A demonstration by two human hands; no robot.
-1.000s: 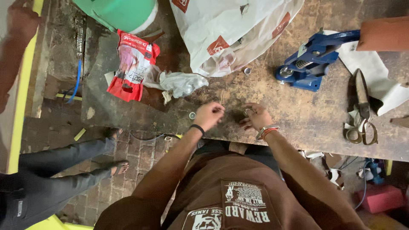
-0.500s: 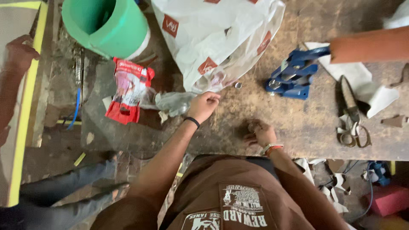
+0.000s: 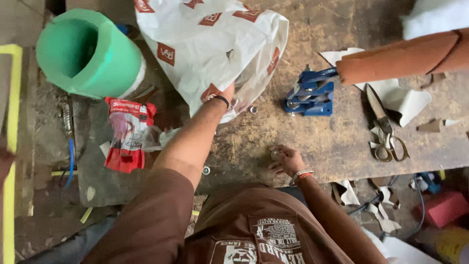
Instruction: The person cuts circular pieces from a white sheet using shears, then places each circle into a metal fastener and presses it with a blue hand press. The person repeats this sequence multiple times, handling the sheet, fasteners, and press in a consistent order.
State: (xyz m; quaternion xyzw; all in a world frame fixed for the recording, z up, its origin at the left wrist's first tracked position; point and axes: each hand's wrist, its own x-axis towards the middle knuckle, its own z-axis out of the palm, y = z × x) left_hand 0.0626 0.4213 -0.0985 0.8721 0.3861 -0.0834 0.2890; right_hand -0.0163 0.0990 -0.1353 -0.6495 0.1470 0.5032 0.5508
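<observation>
Plastic bag [image 3: 210,44] in left grip [image 3: 229,95]

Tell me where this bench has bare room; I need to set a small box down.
Bare wood lies between the blue clamp tool, the scissors and the right hand. Another patch runs above the clamp, beside the white plastic bag. It is crowded around the left hand, red packet and green tub.

Our left hand [image 3: 227,94] fingers hidden inside white plastic bag [image 3: 205,49]; bag cut off at top edge. Item under our right hand [image 3: 286,160] too small to tell.
</observation>
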